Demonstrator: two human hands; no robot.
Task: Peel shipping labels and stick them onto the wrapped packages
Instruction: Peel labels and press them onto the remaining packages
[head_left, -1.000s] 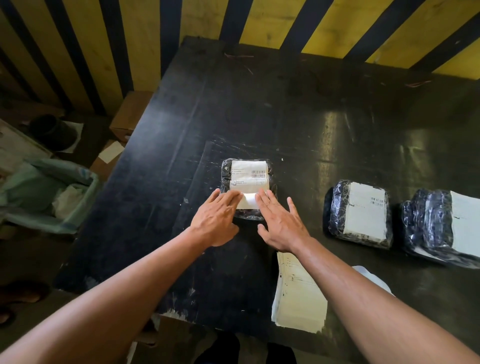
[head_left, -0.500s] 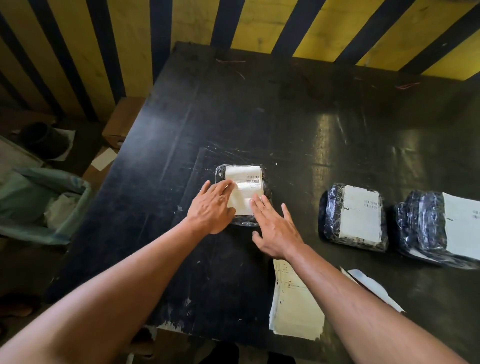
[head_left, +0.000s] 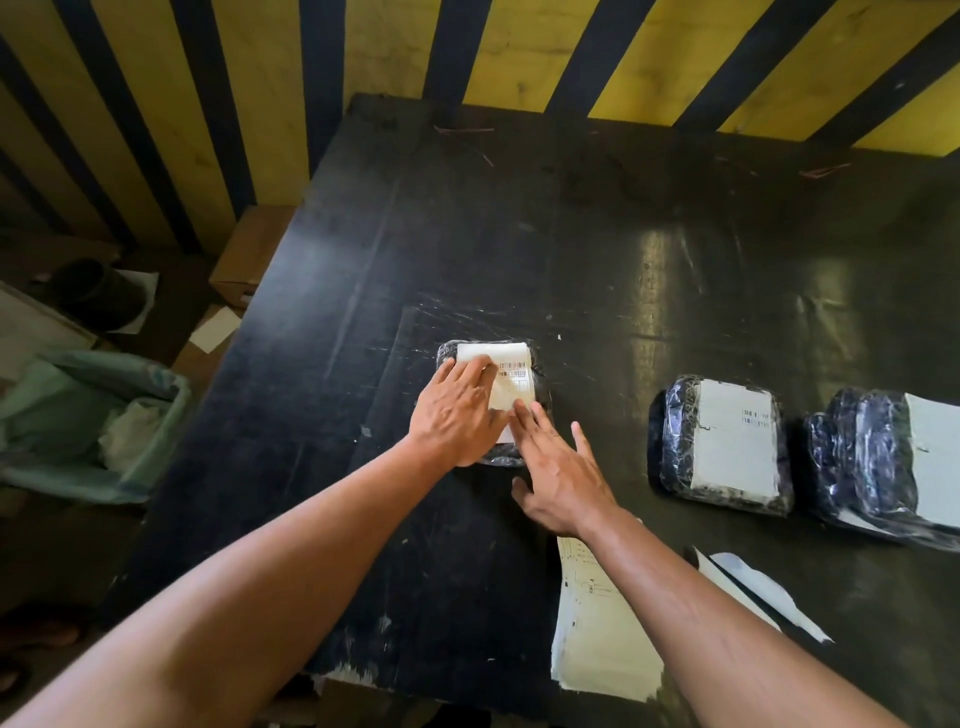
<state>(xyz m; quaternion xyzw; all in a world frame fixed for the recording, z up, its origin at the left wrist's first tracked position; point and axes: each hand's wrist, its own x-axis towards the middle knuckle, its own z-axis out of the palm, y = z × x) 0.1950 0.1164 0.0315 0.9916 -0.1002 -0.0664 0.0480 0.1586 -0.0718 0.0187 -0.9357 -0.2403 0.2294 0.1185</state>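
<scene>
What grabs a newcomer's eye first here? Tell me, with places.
First, both hands at the centre of the black table: the left hand lies flat on the white label of a small wrapped package, the right hand pressing its near edge. To the right lie two labelled packages, and a label stack sits at the near edge. Behind, a yellow-and-black striped wall.

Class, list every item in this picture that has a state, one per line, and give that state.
Left hand: open, flat on the label.
Right hand: open, fingertips on the label's near edge.
Label: on the middle package, being pressed.
Middle package: wrapped, lying flat.
Second package: wrapped, labelled.
Third package: wrapped, labelled.
Label sheets: stacked at the table's near edge.
</scene>
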